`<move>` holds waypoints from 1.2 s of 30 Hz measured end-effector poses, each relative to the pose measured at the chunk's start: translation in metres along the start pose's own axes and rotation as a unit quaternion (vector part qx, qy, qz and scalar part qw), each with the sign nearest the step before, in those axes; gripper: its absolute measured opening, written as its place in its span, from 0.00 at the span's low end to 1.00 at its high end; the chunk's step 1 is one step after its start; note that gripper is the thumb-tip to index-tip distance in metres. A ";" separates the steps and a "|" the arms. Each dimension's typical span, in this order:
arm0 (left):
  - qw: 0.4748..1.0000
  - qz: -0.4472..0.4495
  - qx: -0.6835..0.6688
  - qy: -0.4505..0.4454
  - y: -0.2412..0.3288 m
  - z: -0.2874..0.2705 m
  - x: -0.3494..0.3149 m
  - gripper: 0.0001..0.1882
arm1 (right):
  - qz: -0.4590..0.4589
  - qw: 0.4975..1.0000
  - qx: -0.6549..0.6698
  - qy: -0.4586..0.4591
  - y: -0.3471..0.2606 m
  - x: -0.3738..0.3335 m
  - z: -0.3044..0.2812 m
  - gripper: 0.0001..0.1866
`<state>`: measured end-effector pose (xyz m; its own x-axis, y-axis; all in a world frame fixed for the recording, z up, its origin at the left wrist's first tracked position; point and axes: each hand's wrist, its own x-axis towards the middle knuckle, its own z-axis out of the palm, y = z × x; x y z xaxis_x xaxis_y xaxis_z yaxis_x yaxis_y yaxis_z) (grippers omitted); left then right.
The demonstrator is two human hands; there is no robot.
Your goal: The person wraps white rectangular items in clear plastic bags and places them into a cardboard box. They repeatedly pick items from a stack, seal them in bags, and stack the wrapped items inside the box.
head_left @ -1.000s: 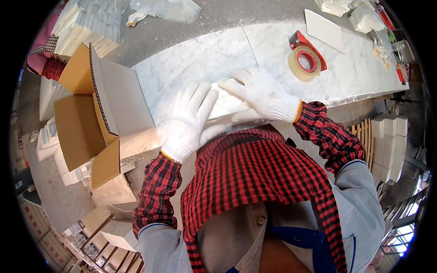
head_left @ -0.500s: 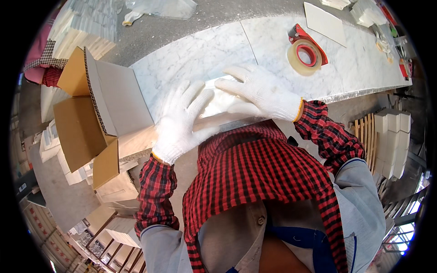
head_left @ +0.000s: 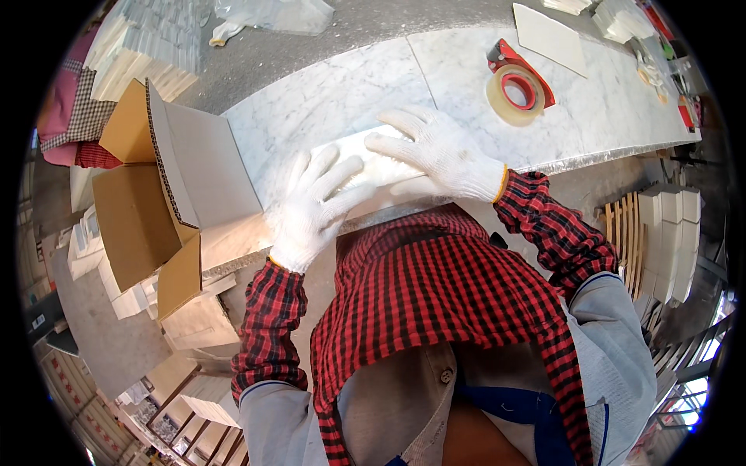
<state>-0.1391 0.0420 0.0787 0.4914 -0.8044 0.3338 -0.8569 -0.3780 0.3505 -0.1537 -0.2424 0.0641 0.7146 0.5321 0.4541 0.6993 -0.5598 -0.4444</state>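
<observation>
Flat on the marble-topped table lies a shiny white rectangular pack (head_left: 371,165), apparently in clear film; its kind I cannot make out. My left hand (head_left: 315,206), in a white knit glove, rests at the pack's left side with fingers spread, slightly blurred. Across its right end lies my right hand (head_left: 443,155), gloved alike, fingers stretched out and apart. Both hands cover parts of the pack. Left of my left hand stands a cardboard box (head_left: 206,159) with its flaps up.
To the right lie a red tape dispenser with a clear roll (head_left: 517,89) and a white sheet (head_left: 550,40). White slabs are stacked (head_left: 144,46) at the far left, near another person's red checked sleeve (head_left: 95,155). The marble table's edge (head_left: 606,155) runs close to my body.
My left hand has shifted slightly up and right, showing more of the pack's top left corner. My right hand has barely moved. The other person's sleeve at the far left has moved.
</observation>
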 end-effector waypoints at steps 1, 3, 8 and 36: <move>1.000 0.003 0.004 0.005 0.000 0.000 -0.001 0.23 | -0.003 1.000 -0.001 0.006 0.001 -0.001 0.001 0.37; 0.999 0.006 0.035 -0.008 0.002 0.000 -0.001 0.26 | -0.012 1.000 -0.009 -0.010 0.002 0.000 -0.001 0.36; 0.993 -0.019 0.104 -0.061 0.020 -0.004 0.004 0.29 | 0.018 0.999 0.018 -0.043 0.000 0.002 -0.006 0.34; 0.749 -0.434 -0.486 0.118 0.022 0.050 -0.009 0.48 | 0.530 0.737 0.403 0.120 -0.037 -0.008 0.028 0.36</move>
<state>-0.1706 0.0178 0.0396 0.9099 -0.3017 -0.2849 0.2647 -0.1068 0.9584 -0.1850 -0.2077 0.0555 0.9106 -0.1140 -0.3973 -0.3966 0.0299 -0.9175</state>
